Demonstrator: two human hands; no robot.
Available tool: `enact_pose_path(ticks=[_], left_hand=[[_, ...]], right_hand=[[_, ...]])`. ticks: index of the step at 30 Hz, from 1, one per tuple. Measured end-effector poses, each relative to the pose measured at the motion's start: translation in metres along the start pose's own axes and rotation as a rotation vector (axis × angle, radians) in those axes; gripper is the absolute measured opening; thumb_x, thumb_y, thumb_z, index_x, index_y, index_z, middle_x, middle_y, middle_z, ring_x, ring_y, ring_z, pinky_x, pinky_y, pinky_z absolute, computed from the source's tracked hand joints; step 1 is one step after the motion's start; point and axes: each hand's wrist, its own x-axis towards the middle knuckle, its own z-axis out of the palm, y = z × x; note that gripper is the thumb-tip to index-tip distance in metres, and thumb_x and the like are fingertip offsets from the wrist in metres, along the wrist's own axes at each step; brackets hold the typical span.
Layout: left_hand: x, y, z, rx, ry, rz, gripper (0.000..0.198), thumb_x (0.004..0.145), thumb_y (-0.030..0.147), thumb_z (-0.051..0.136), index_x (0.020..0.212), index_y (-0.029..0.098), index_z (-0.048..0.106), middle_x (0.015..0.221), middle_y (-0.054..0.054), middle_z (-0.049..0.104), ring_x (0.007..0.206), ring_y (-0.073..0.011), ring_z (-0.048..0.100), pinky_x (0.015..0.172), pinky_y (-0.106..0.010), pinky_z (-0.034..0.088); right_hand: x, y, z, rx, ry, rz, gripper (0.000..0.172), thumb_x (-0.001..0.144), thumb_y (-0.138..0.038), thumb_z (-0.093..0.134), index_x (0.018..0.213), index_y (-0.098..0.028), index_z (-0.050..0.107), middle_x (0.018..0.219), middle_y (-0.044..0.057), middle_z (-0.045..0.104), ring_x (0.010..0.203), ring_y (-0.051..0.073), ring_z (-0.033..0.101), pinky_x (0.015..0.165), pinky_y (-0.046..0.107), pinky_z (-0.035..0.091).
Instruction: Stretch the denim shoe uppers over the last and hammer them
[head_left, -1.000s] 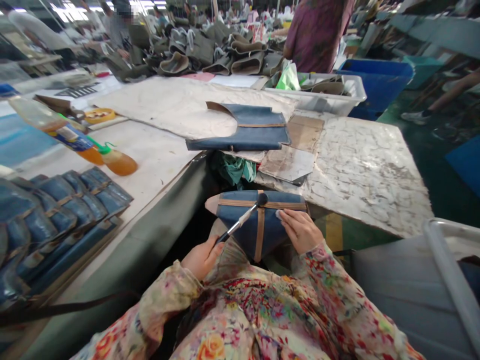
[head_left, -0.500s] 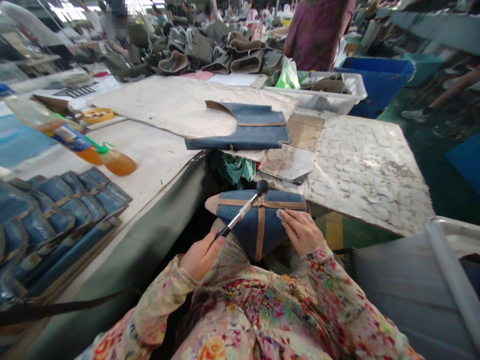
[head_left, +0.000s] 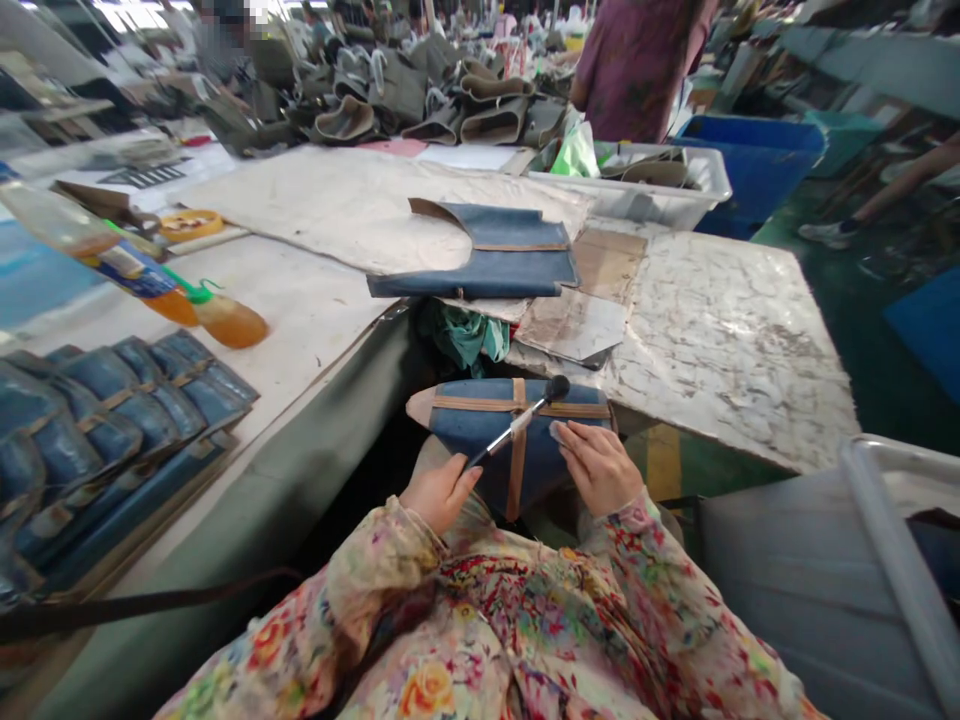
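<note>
Across my lap lies a blue piece (head_left: 480, 435) with crossed tan strips, its left tip pale pink. My left hand (head_left: 441, 490) is closed round the handle of a hammer (head_left: 517, 424), whose round black head is over the right part of the horizontal strip. My right hand (head_left: 600, 465) rests on the piece's right side, fingers pressed together on a small whitish thing (head_left: 556, 431) too small to name. Beyond the lap, another blue piece (head_left: 517, 268) with a tan strip lies on the table.
Blue pieces (head_left: 112, 410) are stacked on the left table, near two bottles of orange liquid (head_left: 231, 318). A grey bin (head_left: 810, 590) stands at the right. Behind are a white crate (head_left: 637, 203), a blue bin (head_left: 757, 165), a pile of dark pieces (head_left: 427, 95) and a person (head_left: 637, 65).
My left hand and the hammer have moved right, so the black head has gone from the crossing of the strips to the right of it. My right hand has barely moved.
</note>
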Motion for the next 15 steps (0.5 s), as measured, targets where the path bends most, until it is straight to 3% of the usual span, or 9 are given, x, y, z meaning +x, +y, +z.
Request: enact_pose_path(ticks=[2, 6, 11, 15], left_hand=[[0.0018, 0.0022, -0.0026, 0.03, -0.029, -0.003, 0.034, 0.088, 0.041, 0.029, 0.099, 0.021, 0.053, 0.077, -0.004, 0.063, 0.075, -0.0184, 0.062, 0.069, -0.025, 0.043], [-0.0033, 0.0031, -0.0054, -0.041, 0.052, 0.057, 0.037, 0.088, 0.043, 0.029, 0.105, 0.021, 0.052, 0.078, -0.005, 0.063, 0.079, -0.0183, 0.061, 0.071, -0.025, 0.043], [-0.0048, 0.0002, -0.0045, -0.036, 0.008, -0.002, 0.034, 0.087, 0.043, 0.032, 0.104, 0.022, 0.053, 0.08, -0.005, 0.063, 0.084, -0.0211, 0.061, 0.072, -0.027, 0.043], [-0.0067, -0.0032, -0.0067, -0.029, 0.118, 0.039, 0.043, 0.088, 0.045, 0.023, 0.109, 0.018, 0.049, 0.083, -0.007, 0.062, 0.081, -0.0202, 0.061, 0.071, -0.027, 0.043]], right_hand=[[-0.0005, -0.0003, -0.0004, 0.016, -0.009, 0.006, 0.031, 0.087, -0.022, 0.044, 0.114, -0.018, 0.058, 0.107, 0.007, 0.06, 0.099, 0.019, 0.052, 0.089, 0.034, 0.046], [-0.0005, -0.0003, -0.0009, 0.037, -0.019, 0.016, 0.031, 0.087, -0.022, 0.044, 0.114, -0.018, 0.059, 0.107, 0.007, 0.06, 0.099, 0.019, 0.052, 0.09, 0.033, 0.045], [0.0, 0.0004, -0.0009, 0.055, -0.023, 0.04, 0.031, 0.088, -0.024, 0.044, 0.115, -0.02, 0.058, 0.107, 0.007, 0.06, 0.099, 0.019, 0.052, 0.089, 0.035, 0.046], [0.0004, 0.0005, -0.0008, 0.06, -0.022, 0.022, 0.031, 0.088, -0.024, 0.043, 0.115, -0.02, 0.059, 0.107, 0.007, 0.06, 0.099, 0.019, 0.052, 0.089, 0.035, 0.046]])
